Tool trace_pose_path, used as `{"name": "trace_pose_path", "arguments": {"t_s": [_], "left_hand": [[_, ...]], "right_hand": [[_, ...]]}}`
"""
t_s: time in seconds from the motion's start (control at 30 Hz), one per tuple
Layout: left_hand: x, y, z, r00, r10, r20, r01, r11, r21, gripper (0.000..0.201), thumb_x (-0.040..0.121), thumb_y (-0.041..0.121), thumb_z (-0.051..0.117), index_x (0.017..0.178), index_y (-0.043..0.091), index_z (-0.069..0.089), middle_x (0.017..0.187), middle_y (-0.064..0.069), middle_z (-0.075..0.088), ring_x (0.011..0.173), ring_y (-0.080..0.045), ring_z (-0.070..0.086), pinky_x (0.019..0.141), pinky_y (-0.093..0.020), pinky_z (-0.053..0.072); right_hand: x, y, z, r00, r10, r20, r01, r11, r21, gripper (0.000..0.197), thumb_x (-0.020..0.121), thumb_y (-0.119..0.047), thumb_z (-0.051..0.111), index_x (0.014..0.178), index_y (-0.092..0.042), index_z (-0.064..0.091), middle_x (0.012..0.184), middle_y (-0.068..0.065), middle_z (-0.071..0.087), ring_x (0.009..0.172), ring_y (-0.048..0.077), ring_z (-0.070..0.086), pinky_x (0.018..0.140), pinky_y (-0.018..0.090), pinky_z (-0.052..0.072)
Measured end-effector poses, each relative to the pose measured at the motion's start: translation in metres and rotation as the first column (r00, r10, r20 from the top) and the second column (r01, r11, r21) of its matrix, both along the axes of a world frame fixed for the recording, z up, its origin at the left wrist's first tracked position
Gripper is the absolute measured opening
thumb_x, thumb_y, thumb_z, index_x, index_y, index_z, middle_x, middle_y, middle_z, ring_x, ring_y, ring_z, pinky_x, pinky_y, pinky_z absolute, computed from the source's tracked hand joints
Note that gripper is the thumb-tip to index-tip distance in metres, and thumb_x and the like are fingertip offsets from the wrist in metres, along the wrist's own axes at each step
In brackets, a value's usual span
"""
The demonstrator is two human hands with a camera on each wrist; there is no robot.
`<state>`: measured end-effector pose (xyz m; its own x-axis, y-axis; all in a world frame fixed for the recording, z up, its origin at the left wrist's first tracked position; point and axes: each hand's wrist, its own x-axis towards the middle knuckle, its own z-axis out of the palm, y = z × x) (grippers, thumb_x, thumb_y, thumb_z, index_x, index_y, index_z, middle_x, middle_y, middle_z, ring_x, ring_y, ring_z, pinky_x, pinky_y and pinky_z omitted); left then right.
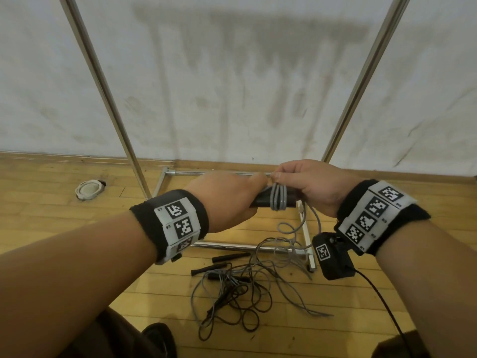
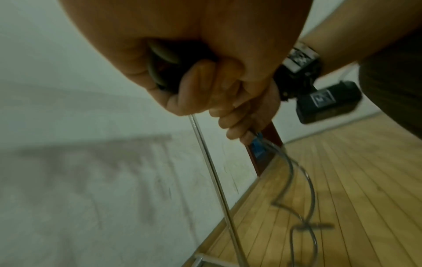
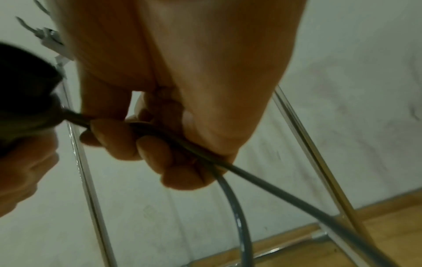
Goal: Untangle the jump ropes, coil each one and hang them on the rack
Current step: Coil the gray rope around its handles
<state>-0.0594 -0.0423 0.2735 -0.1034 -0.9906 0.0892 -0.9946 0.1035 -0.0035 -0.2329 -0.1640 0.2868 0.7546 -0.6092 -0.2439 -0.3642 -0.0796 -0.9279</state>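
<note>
1. Fingers first, from the head view: the left hand (image 1: 227, 200) is curled round black handles (image 1: 260, 201), and the right hand (image 1: 309, 187) pinches the grey rope (image 1: 278, 200) just above them, where several turns already wrap the handles. Slack from that rope drops to the tangle (image 1: 240, 288) on the wooden floor (image 1: 64, 223), where a dark rope and more black handles lie knotted with it. The rack (image 1: 113, 104) stands just behind, and nothing hangs on the uprights in view; its top bar is out of frame. By my reading the first rope is only partly wound, the rest is not yet untangled, and no hanging has been done.

2. Left wrist view: the left hand's fingers (image 2: 205, 84) clench tightly round the dark handle end (image 2: 162, 65). Beyond them the right hand's fingers (image 2: 230, 115) are bent round something, and grey rope (image 2: 294, 180) trails blurred down to the floor.

3. Right wrist view: the right hand's fingers (image 3: 150, 151) are closed over the grey rope (image 3: 285, 196), which runs through them and leaves in two strands toward the floor. Plenty of loose length remains, so I judge the winding far from finished.
</note>
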Motion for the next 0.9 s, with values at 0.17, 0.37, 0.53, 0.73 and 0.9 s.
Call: {"name": "trace_pose_path", "arguments": {"t_s": [0.17, 0.37, 0.53, 0.73, 0.9], "left_hand": [[0.004, -0.007, 0.015, 0.967, 0.114, -0.226, -0.138, 0.986, -0.092, 0.021, 0.102, 0.032, 0.054, 0.098, 0.029, 0.034, 0.068, 0.007, 0.048, 0.054, -0.008, 0.045, 0.046, -0.026, 0.025], [0.025, -0.02, 0.023, 0.909, 0.266, -0.321, -0.331, 0.929, -0.166, 0.019, 0.103, 0.026, 0.054, 0.099, 0.024, 0.035, 0.068, 0.006, 0.048, 0.054, -0.012, 0.045, 0.046, -0.029, 0.025], [0.036, -0.026, 0.016, 0.906, 0.384, -0.18, -0.4, 0.914, -0.063, 0.014, 0.105, 0.023, 0.051, 0.106, 0.021, 0.037, 0.071, 0.002, 0.05, 0.056, -0.015, 0.048, 0.048, -0.03, 0.028], [0.036, -0.022, 0.009, 0.934, 0.356, -0.033, -0.355, 0.934, 0.032, 0.016, 0.105, 0.022, 0.049, 0.106, 0.021, 0.033, 0.072, 0.0, 0.049, 0.055, -0.018, 0.046, 0.047, -0.03, 0.026], [0.027, -0.021, 0.011, 0.943, 0.331, 0.028, -0.332, 0.94, 0.072, 0.018, 0.107, 0.022, 0.047, 0.108, 0.023, 0.03, 0.074, 0.001, 0.049, 0.056, -0.016, 0.046, 0.047, -0.03, 0.027]], "right_hand": [[0.022, 0.02, -0.009, 0.953, -0.205, 0.225, 0.165, 0.969, 0.185, 0.032, 0.109, -0.02, 0.044, 0.085, -0.008, 0.062, 0.064, 0.008, 0.044, 0.056, 0.019, 0.038, 0.057, 0.035, 0.037], [0.035, 0.046, -0.025, 0.987, -0.105, 0.122, 0.121, 0.984, -0.131, 0.054, 0.111, -0.039, 0.034, 0.087, 0.003, 0.057, 0.053, 0.006, 0.048, 0.048, 0.025, 0.042, 0.053, 0.041, 0.043], [0.038, 0.059, -0.018, 0.99, 0.032, -0.139, -0.096, 0.867, -0.489, 0.037, 0.109, -0.037, 0.04, 0.088, -0.013, 0.059, 0.067, 0.004, 0.061, 0.06, 0.024, 0.054, 0.061, 0.041, 0.046], [0.026, 0.052, 0.014, 0.919, -0.043, -0.392, -0.277, 0.636, -0.72, 0.025, 0.105, -0.03, 0.046, 0.091, -0.014, 0.06, 0.079, 0.003, 0.06, 0.07, 0.019, 0.055, 0.056, 0.03, 0.037], [0.019, 0.049, 0.03, 0.89, -0.012, -0.456, -0.363, 0.585, -0.725, 0.03, 0.108, -0.033, 0.041, 0.085, -0.021, 0.057, 0.073, -0.004, 0.056, 0.067, 0.013, 0.053, 0.055, 0.029, 0.032]]}}
